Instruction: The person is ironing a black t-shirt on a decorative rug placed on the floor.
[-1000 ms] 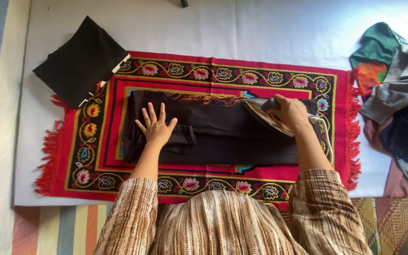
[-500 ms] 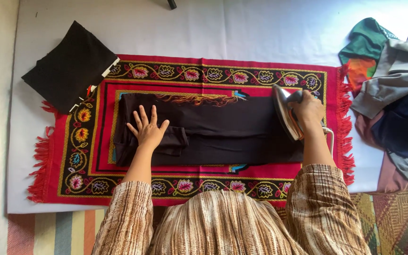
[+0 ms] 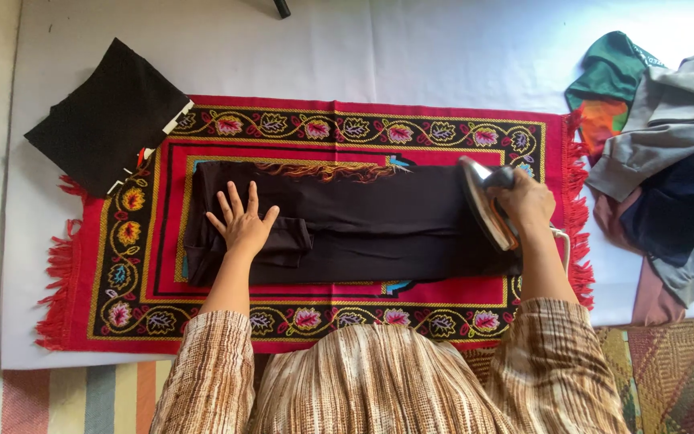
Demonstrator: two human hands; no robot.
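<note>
A person's left hand point(image 3: 242, 225) presses flat, fingers spread wide, on a dark garment point(image 3: 363, 221) laid across a red rug point(image 3: 347, 112); the right hand point(image 3: 528, 201) grips an iron point(image 3: 487, 210), tipped at the garment's right end; a slip could scorch cloth or skin.

One iron point(image 3: 485, 210), one long dark garment point(image 3: 379, 221) and one red patterned rug point(image 3: 347, 120) are counted, with one folded black cloth point(image 3: 102, 116) at the rug's corner. Two hands are seen, a left hand point(image 3: 242, 227) and a right hand point(image 3: 528, 201). One pile of clothes point(image 3: 668, 161) is counted, in which the separate pieces cannot be told apart.
</note>
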